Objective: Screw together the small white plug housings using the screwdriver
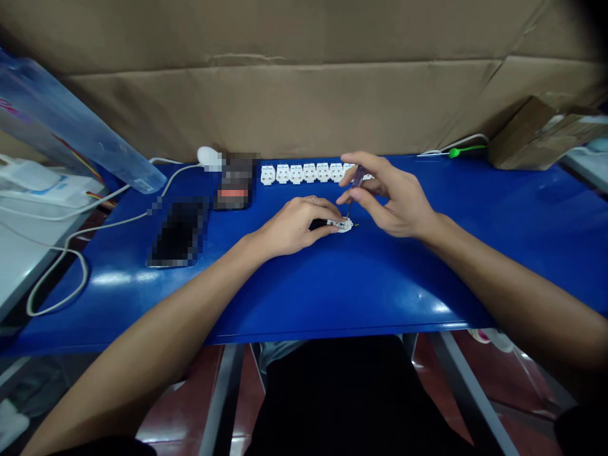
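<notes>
The hands work together just above the front half of the blue tabletop [361,285]. The left hand [294,227], a ring on one finger, is curled closed over a small white plug fitting [344,225], pinning it down on the surface, with a black part [317,223] showing under the fingers. The right hand [389,196] is raised just beyond it, its thumb and fingers pinched around a small screwdriver [356,178] with a clear purplish handle. The shaft slants down, and its tip meets the top of the white fitting.

Behind the hands, a neat row of white plug bodies [308,173] sits along the far edge of the tabletop, partly hidden at its right end by the right hand. To the left lie a pixelated phone [178,231] and a pixelated dark box [235,180] with an orange band. A white cable [71,256] loops across the left side to a white rounded plug [209,158]. At the far right are a green-tipped tool or clip [468,151] and a torn cardboard box [536,136]. A large cardboard sheet [304,82] stands behind everything.
</notes>
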`<state>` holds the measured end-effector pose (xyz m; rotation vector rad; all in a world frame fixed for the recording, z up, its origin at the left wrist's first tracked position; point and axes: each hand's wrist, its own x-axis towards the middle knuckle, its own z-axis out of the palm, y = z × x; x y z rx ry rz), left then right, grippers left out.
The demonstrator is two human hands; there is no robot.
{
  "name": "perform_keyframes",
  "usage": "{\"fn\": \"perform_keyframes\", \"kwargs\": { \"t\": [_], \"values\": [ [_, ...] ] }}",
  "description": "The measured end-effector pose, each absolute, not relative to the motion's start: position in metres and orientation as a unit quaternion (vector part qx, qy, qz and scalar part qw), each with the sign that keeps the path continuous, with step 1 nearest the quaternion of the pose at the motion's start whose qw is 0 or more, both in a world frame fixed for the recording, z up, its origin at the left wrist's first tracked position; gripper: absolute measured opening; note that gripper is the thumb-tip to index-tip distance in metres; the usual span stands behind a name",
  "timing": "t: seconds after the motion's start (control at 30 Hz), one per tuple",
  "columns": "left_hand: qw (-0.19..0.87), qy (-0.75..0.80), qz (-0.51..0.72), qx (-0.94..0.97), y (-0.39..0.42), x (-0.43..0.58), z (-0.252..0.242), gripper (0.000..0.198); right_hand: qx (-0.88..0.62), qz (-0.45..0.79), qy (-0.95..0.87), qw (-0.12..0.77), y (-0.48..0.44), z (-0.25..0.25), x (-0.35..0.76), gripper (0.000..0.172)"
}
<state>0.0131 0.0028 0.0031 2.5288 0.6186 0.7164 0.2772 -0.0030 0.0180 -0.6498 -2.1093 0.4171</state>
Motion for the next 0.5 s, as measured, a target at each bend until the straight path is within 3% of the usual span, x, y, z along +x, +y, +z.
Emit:
{"fn": "perform_keyframes", "kwargs": {
  "t": [0.1,0.23,0.5],
  "values": [
    [0.206,0.221,0.251,0.920,0.004,0.012,0.004,0.024,-0.253,0.235,-0.844,0.410,-0.002,0.018,0.279,0.054],
    [0.171,0.246,0.256,0.919,0.004,0.011,0.004,0.030,-0.287,0.213,-0.824,0.439,-0.003,0.012,0.277,0.054],
    [0.246,0.307,0.312,0.865,-0.004,0.023,-0.001,0.013,-0.305,0.160,-0.819,0.458,-0.008,0.011,0.267,0.050]
  ]
}}
